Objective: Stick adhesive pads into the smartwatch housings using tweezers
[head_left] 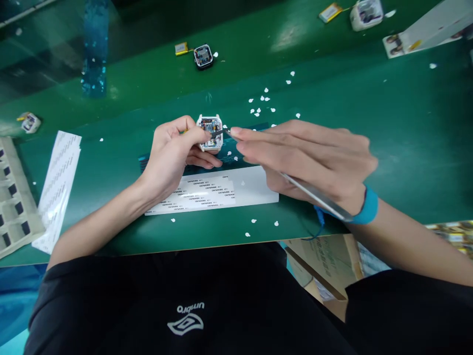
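Note:
My left hand (173, 153) holds a white watch case (210, 140) with its circuit board showing, thumb on its left part and fingers beneath. In my right hand (310, 158) is a pair of metal tweezers (314, 196), pinched between thumb and fingers. The dark tips of the tweezers point left, over the right part of the board; whether they touch it I cannot tell. Below both hands lie white printed label sheets (199, 194) on the green mat. A blue band (367, 206) circles my right wrist.
Small white stickers (257, 112) are scattered on the green table (354, 103). A dark watch case (203, 56) and white cases (366, 14) with batteries lie farther back. At the left are a pale tray (16, 197) and another label sheet (59, 182). Cardboard boxes (328, 261) stand below the edge.

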The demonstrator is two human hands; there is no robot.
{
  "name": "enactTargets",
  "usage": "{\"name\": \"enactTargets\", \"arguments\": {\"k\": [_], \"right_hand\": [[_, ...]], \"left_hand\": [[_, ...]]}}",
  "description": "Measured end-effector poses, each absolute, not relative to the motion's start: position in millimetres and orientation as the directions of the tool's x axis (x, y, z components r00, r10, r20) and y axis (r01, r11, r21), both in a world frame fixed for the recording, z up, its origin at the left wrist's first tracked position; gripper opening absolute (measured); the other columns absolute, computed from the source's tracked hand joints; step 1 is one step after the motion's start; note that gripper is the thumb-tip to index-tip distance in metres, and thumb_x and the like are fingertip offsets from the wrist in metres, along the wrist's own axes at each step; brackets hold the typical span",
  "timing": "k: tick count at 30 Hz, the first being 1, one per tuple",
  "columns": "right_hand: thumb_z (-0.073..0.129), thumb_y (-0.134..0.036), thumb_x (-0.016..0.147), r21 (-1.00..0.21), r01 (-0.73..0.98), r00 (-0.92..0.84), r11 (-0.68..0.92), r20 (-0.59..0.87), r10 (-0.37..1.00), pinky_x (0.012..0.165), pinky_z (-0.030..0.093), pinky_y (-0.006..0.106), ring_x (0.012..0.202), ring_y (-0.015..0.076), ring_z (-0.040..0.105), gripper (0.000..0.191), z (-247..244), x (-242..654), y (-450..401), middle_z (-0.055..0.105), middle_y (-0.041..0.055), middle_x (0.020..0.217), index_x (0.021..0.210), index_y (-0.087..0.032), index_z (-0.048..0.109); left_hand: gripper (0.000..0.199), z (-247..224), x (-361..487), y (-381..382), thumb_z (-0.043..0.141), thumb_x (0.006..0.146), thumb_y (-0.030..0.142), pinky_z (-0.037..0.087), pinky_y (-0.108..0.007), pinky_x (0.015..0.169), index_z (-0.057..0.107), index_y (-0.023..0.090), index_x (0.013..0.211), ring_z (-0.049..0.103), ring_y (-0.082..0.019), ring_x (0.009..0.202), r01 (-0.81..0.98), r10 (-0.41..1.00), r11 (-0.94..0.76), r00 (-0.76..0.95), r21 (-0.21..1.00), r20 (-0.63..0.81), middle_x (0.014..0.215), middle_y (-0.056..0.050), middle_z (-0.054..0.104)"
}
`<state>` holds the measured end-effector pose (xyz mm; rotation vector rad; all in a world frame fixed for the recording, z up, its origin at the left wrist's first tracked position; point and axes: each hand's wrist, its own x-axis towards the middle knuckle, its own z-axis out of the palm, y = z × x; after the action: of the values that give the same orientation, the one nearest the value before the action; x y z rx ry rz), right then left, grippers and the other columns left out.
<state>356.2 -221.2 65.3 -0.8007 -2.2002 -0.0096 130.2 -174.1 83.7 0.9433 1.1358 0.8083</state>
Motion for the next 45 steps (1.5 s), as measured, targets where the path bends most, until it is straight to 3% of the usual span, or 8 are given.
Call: {"name": "enactTargets", "arguments": {"k": [4,8,13,23,29,33,38,45], "right_hand": [[0.067,0.001,0.101,-0.085,0.487,-0.585,0.869,0.707,0.397,0.082,0.07,0.035,0.106,0.0272,0.082,0.029,68,358,-217,0.08,0.0167,0.127,0.129,-0.007,0.07],[0.068,-0.001,0.101,-0.129,0.474,-0.581,0.871,0.697,0.419,0.074,0.069,0.035,0.105,0.0277,0.083,0.028,65,354,-216,0.081,0.0133,0.127,0.127,-0.011,0.071],[0.065,-0.007,0.106,-0.253,0.488,-0.519,0.835,0.684,0.512,0.077,0.07,0.032,0.107,0.0214,0.083,0.032,62,351,-218,0.083,-0.0003,0.126,0.128,-0.029,0.071],[0.067,-0.005,0.104,-0.391,0.396,-0.533,0.831,0.639,0.555,0.092,0.072,0.034,0.113,0.0219,0.082,0.035,67,355,-214,0.083,-0.0002,0.126,0.126,-0.031,0.073],[0.069,-0.005,0.104,-0.273,0.368,-0.563,0.889,0.695,0.446,0.09,0.072,0.032,0.11,0.0216,0.082,0.027,67,356,-209,0.083,0.0079,0.122,0.124,-0.023,0.073],[0.072,-0.002,0.1,-0.278,0.341,-0.576,0.898,0.693,0.434,0.092,0.073,0.033,0.11,0.0237,0.082,0.03,66,357,-207,0.082,0.0122,0.124,0.126,-0.017,0.074],[0.069,-0.005,0.103,-0.296,0.378,-0.586,0.877,0.658,0.474,0.09,0.073,0.033,0.112,0.0211,0.082,0.037,66,358,-206,0.082,0.0026,0.128,0.131,-0.029,0.072],[0.066,-0.005,0.106,-0.265,0.347,-0.622,0.899,0.652,0.433,0.094,0.072,0.031,0.116,0.0203,0.081,0.03,71,363,-203,0.081,0.0061,0.129,0.129,-0.024,0.072]], "left_hand": [[0.025,84,130,-176,0.071,0.083,0.013,0.059,-0.019,0.047,0.057,0.021,0.065,0.077,-0.016,0.053,-0.111,0.912,0.373,0.226,0.921,-0.342,0.064,0.001,0.076],[0.029,84,130,-178,0.071,0.084,0.013,0.058,-0.02,0.047,0.052,0.022,0.064,0.074,-0.015,0.049,-0.081,0.927,0.328,0.217,0.941,-0.305,0.058,0.004,0.07],[0.029,84,132,-180,0.072,0.081,0.012,0.059,-0.021,0.044,0.055,0.023,0.061,0.071,-0.015,0.044,-0.098,0.94,0.297,0.204,0.95,-0.273,0.052,0.004,0.068],[0.028,81,133,-176,0.07,0.081,0.006,0.06,-0.022,0.042,0.058,0.021,0.06,0.07,-0.015,0.043,-0.079,0.953,0.259,0.185,0.963,-0.242,0.055,0.004,0.068],[0.027,82,131,-176,0.071,0.081,0.008,0.061,-0.021,0.043,0.059,0.02,0.06,0.074,-0.017,0.047,-0.083,0.934,0.309,0.214,0.947,-0.286,0.055,0.002,0.069],[0.026,83,131,-176,0.072,0.082,0.009,0.061,-0.02,0.045,0.059,0.02,0.061,0.077,-0.02,0.051,-0.08,0.927,0.327,0.224,0.942,-0.302,0.056,0.001,0.071],[0.028,85,132,-176,0.07,0.084,0.008,0.06,-0.02,0.044,0.057,0.02,0.061,0.077,-0.019,0.05,-0.056,0.92,0.341,0.226,0.938,-0.321,0.054,0.001,0.07],[0.03,87,131,-177,0.073,0.085,0.012,0.06,-0.02,0.046,0.056,0.02,0.062,0.075,-0.016,0.05,-0.043,0.913,0.354,0.23,0.934,-0.336,0.056,0.001,0.071]]}}
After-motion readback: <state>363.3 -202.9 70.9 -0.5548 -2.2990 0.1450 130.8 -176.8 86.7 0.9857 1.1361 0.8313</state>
